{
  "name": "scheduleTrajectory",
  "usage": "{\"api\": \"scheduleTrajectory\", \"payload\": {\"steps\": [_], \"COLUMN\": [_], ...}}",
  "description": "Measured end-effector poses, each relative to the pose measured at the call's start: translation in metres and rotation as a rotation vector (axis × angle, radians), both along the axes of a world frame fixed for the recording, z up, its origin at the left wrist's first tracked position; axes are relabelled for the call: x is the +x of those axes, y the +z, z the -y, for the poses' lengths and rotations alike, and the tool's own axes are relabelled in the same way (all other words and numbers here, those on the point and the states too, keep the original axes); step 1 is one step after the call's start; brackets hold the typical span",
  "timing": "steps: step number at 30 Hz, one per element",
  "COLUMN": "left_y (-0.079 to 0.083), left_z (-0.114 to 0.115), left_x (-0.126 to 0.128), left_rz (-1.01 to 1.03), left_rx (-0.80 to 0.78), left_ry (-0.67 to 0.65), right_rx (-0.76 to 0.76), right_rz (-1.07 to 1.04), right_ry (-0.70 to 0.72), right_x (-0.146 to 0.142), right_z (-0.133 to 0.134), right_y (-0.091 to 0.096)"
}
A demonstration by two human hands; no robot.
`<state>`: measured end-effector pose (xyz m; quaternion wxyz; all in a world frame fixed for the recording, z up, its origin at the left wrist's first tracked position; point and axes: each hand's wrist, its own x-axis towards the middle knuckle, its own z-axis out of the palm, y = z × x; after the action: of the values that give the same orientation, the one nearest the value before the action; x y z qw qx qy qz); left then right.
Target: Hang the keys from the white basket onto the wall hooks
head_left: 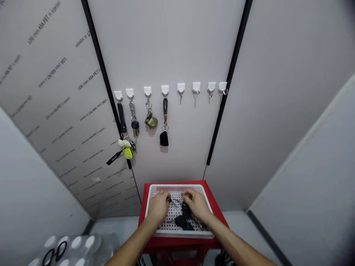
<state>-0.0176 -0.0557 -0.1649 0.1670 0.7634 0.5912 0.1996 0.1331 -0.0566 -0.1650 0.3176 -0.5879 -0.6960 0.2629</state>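
At the lower centre of the frame, two bare hands reach into a white perforated basket [179,234] on a red stool [217,218]. The left hand [160,206], at the left of the basket, is curled with a small bunch of metal keys [173,203] at its thumb and fingertips, appearing to grip it; the shafts point right, toward the basket's middle. The right hand [195,203], at the right, has thumb and forefinger brought together; whether anything is pinched there cannot be told. Just below and left of its fingers, more dark-headed keys [181,221] lie on the basket floor, between and below the hands.

Grey lettering repeats diagonally over the panel [69,111] at the left; "LOG chem ASA PET" can be read, while the words following are unclear. On the left-centre of the back wall, a black tag [114,158] beside a yellow fob [128,153] carries pale lettering too small to read. Eight white hooks run across the centre; the four leftmost hold key sets, including a black fob [164,138]. White-capped bottles [90,242] fill the lower left corner, with black-handled scissors [61,251] on top.
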Motion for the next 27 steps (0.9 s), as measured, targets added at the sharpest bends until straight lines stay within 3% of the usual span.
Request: {"api": "scheduleTrajectory", "payload": {"steps": [3,6,9,12,15,21,24,27], "left_y": [-0.001,0.005,0.021,0.042,0.056,0.081,0.107,0.143], "left_z": [-0.001,-0.005,-0.010,-0.014,-0.018,-0.024,-0.030,-0.041], "left_x": [0.000,0.000,-0.001,-0.001,-0.001,0.008,0.016,0.025], "left_rz": [0.143,0.457,0.795,0.983,1.074,1.139,1.132,1.125], "left_rx": [0.006,-0.098,-0.247,-0.333,-0.349,-0.324,-0.246,-0.071], "left_ry": [0.027,-0.012,-0.134,-0.166,-0.130,-0.110,-0.114,-0.112], "right_rx": [0.046,0.105,0.091,0.001,-0.035,0.072,0.130,0.182], "right_rz": [-0.029,-0.026,-0.140,-0.315,-0.409,-0.372,-0.367,-0.407], "right_ry": [-0.018,0.079,0.200,0.326,0.324,0.188,0.197,0.178], "right_x": [0.001,-0.002,-0.009,-0.014,-0.017,-0.013,-0.008,-0.005], "right_z": [0.000,0.002,0.003,0.003,0.002,-0.009,-0.022,-0.042], "right_y": [0.002,0.006,0.016,0.031,0.046,0.070,0.096,0.137]}}
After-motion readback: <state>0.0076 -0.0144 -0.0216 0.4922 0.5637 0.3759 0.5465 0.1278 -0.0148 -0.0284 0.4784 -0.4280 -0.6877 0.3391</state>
